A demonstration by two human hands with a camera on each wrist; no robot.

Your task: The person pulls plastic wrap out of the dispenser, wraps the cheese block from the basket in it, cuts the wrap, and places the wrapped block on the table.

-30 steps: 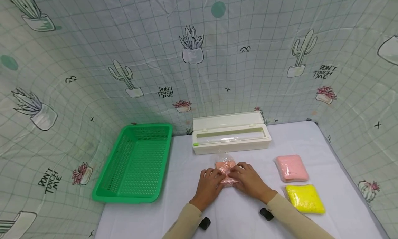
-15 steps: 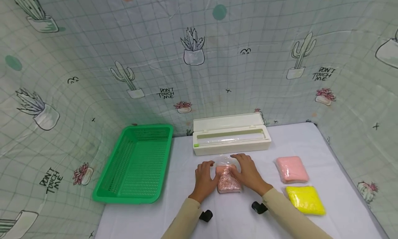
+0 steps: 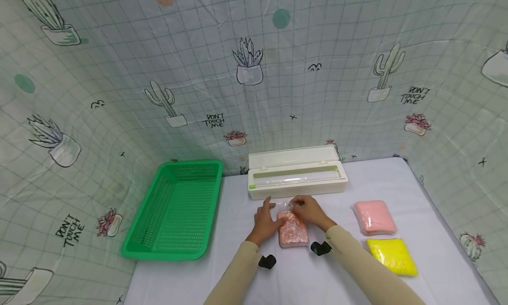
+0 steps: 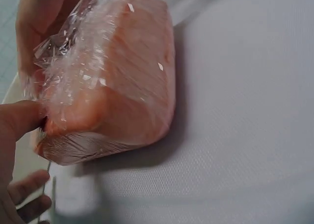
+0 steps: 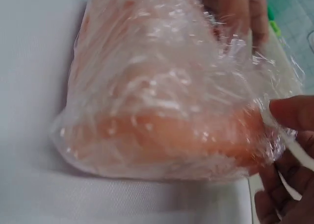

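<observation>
A soft-looking coral-coloured block (image 3: pixel 293 232) lies on the white table, wrapped in wrinkled cling film. Loose film (image 3: pixel 282 205) sticks out at its far end. My left hand (image 3: pixel 265 221) is at the block's left side, thumb touching the wrapped far corner and fingers spread apart, as the left wrist view also shows by its thumb (image 4: pixel 22 117). At the far right corner my right hand (image 3: pixel 309 211) pinches the loose film between thumb (image 5: pixel 294 112) and fingers. The wrapped block (image 5: pixel 147 96) fills much of the right wrist view, its far edge partly covered by bunched film.
Behind the hands stands a white cling film dispenser (image 3: pixel 297 190), lid raised, roll inside. To the left is a green plastic basket (image 3: pixel 210 217). Wrapped pink (image 3: pixel 374 217) and yellow (image 3: pixel 393 256) packs lie at the right, the yellow one near my right forearm. Patterned cloth surrounds the table.
Both hands have moved from the middle of the block to its far end, uncovering its top. My right hand went from spread fingers to pinching the film; my left fingers opened out.
</observation>
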